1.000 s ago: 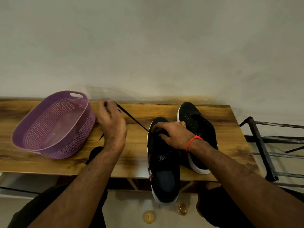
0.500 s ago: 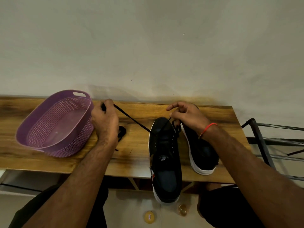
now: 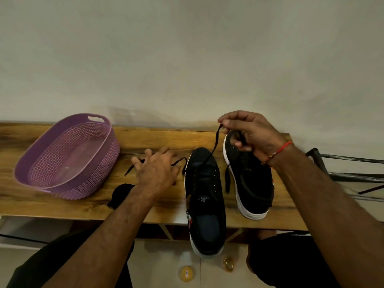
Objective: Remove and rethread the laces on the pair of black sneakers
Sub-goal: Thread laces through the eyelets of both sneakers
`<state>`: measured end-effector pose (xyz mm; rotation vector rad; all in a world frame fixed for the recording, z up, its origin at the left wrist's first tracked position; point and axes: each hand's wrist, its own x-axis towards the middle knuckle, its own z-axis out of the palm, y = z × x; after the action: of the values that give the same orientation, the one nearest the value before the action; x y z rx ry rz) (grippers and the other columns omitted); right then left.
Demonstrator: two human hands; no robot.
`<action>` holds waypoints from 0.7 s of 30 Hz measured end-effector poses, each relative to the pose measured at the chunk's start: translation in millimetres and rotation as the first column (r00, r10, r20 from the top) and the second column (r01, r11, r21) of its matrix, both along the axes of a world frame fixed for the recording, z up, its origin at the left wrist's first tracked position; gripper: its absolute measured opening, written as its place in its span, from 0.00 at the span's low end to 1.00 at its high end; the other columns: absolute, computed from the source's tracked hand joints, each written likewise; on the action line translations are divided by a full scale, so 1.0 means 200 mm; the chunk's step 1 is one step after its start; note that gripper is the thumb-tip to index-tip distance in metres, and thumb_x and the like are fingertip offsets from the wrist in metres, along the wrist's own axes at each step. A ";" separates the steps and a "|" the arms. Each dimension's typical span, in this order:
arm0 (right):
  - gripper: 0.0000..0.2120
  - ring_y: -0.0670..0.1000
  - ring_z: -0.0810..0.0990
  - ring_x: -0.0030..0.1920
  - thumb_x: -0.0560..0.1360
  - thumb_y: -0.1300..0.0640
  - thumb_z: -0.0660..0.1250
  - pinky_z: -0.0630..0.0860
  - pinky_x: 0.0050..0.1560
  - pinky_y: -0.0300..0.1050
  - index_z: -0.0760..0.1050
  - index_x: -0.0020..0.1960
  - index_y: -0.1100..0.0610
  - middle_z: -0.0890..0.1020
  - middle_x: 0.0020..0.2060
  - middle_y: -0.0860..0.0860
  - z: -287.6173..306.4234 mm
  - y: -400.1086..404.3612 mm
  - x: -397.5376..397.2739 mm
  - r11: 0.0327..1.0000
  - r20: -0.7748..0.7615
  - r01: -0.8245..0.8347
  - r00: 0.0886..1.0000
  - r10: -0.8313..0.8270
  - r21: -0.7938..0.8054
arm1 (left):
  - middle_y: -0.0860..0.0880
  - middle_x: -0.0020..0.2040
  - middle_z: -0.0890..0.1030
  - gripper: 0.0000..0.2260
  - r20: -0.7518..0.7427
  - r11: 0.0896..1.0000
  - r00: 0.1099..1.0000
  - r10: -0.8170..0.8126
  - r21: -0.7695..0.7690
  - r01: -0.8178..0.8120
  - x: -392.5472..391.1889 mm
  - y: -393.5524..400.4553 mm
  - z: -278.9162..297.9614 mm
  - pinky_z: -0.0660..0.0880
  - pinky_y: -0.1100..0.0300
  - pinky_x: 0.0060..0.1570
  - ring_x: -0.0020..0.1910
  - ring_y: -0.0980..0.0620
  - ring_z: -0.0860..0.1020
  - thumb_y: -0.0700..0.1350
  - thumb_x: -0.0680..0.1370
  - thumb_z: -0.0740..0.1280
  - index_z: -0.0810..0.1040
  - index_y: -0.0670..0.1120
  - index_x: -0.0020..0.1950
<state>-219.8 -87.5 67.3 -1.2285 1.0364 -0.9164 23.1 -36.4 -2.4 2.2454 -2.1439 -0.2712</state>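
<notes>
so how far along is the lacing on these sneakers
Early to midway, as far as can be seen. Done: the right sneaker shows no lace across its eyelets, and a dark bundle, possibly its lace, lies on the wooden table by the left forearm. In hand: the right hand pinches one lace end of the left sneaker; the left hand spreads over the other end. Left: rethreading both.

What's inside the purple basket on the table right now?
Nothing shows inside the purple basket: its bare, slightly shiny floor is in view. The near wall hides only a thin strip of floor. The lace lies outside it, on the table, under the left hand.
</notes>
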 end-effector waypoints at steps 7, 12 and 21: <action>0.05 0.46 0.68 0.24 0.79 0.59 0.68 0.64 0.25 0.37 0.80 0.55 0.55 0.81 0.34 0.52 -0.02 0.04 0.12 0.959 -0.375 -0.278 0.895 0.240 -0.050 | 0.57 0.46 0.84 0.11 -0.786 0.988 0.603 -0.137 -0.149 0.030 -0.16 -0.03 0.03 0.76 0.55 0.45 0.43 0.59 0.80 0.59 0.82 0.63 0.82 0.55 0.53; 0.08 0.44 0.72 0.30 0.77 0.52 0.71 0.68 0.32 0.37 0.81 0.54 0.52 0.79 0.34 0.49 0.03 0.00 -0.03 0.967 -0.595 -0.253 0.779 0.198 -0.009 | 0.53 0.39 0.78 0.09 -0.977 0.905 0.050 0.209 0.174 -0.388 -0.07 -0.07 0.08 0.69 0.62 0.26 0.28 0.58 0.72 0.49 0.86 0.59 0.77 0.48 0.51; 0.06 0.40 0.72 0.23 0.80 0.54 0.68 0.65 0.26 0.32 0.82 0.51 0.55 0.76 0.25 0.42 0.00 -0.04 -0.15 0.995 -0.483 0.019 0.873 -0.066 -0.103 | 0.47 0.59 0.81 0.24 -0.967 0.882 -0.003 0.254 0.233 -0.411 -0.07 -0.07 0.05 0.82 0.57 0.38 0.45 0.49 0.85 0.43 0.84 0.63 0.57 0.51 0.78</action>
<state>-250.3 -95.6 68.2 -1.5692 1.4340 -0.7066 8.9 -50.6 8.0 1.4563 -0.7409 -1.1905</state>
